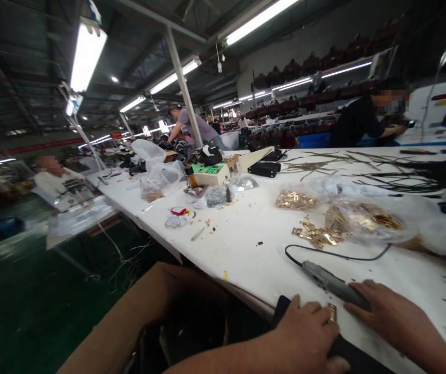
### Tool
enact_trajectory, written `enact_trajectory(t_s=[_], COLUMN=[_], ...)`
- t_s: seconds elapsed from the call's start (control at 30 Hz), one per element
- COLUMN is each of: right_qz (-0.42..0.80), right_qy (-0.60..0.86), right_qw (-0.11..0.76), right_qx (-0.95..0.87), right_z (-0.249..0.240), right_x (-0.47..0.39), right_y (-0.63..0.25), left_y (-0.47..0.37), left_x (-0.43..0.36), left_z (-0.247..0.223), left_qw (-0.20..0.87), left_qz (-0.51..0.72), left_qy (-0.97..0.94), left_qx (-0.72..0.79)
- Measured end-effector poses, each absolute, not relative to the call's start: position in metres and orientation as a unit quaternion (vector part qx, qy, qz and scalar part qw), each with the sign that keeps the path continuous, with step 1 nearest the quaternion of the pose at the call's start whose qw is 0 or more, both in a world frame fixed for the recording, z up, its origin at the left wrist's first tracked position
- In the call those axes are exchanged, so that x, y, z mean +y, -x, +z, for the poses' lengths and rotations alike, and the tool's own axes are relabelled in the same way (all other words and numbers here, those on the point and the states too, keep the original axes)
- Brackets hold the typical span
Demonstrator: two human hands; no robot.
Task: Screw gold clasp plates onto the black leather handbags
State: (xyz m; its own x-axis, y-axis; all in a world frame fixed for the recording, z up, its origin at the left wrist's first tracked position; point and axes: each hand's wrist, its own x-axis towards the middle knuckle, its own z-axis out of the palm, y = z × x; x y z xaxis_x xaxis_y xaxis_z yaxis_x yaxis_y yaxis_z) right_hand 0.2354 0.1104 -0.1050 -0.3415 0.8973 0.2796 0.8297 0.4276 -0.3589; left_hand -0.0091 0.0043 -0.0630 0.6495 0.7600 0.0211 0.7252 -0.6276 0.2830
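My left hand (304, 330) is at the table's front edge, its fingers closed over a black strip (282, 306) that runs beneath it to the lower right. By its fingertips a small gold metal fitting (332, 311) lies against the strip. My right hand (387, 311) is wrapped around the rear of a grey electric screwdriver (326, 280), which lies low over the white tabletop. A black cord (340, 255) curves away from the tool's far end. Loose gold fittings (316, 234) are piled beyond the tool, beside a clear plastic bag (357, 218) full of them.
A second bag of gold pieces (295, 198), a beige machine with a green panel (211, 171) and dark thin strips (394, 179) are farther back. An open cardboard box (129, 317) stands below the table edge. Co-workers are at the left, far middle and right.
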Motion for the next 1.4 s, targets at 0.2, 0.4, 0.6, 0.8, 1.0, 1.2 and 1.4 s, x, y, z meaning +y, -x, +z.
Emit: enact_trajectory(t_s=[0.2,0.4,0.6,0.8,1.0,1.2,1.4], right_qz=[0.184,0.497,0.488,0.335,0.276,0.257,0.263], right_qy=[0.523,0.501,0.498,0.568,0.598,0.617,0.619], right_qw=[0.172,0.380,0.573,0.629,0.642,0.640,0.646], right_qx=[-0.814,-0.597,-0.430,-0.412,-0.393,-0.379,-0.362], right_z=[-0.055,0.011,0.016,-0.019,-0.044,-0.054,-0.054], right_x=[0.103,0.105,0.112,0.128,0.135,0.138,0.138], right_y=[-0.234,-0.279,-0.310,-0.313,-0.324,-0.327,-0.325], left_y=[0.002,0.002,0.000,-0.001,0.001,0.003,0.002], left_x=[0.001,0.012,0.013,0.016,0.018,0.021,0.021], left_z=[-0.051,-0.060,-0.061,-0.069,-0.074,-0.077,-0.077], left_qw=[0.138,0.127,0.116,0.082,0.053,0.044,0.041], left_qz=[0.093,0.104,0.094,0.129,0.109,0.115,0.117], left_qy=[-0.873,-0.885,-0.884,-0.892,-0.902,-0.907,-0.906], left_qx=[0.458,0.437,0.442,0.426,0.414,0.402,0.405])
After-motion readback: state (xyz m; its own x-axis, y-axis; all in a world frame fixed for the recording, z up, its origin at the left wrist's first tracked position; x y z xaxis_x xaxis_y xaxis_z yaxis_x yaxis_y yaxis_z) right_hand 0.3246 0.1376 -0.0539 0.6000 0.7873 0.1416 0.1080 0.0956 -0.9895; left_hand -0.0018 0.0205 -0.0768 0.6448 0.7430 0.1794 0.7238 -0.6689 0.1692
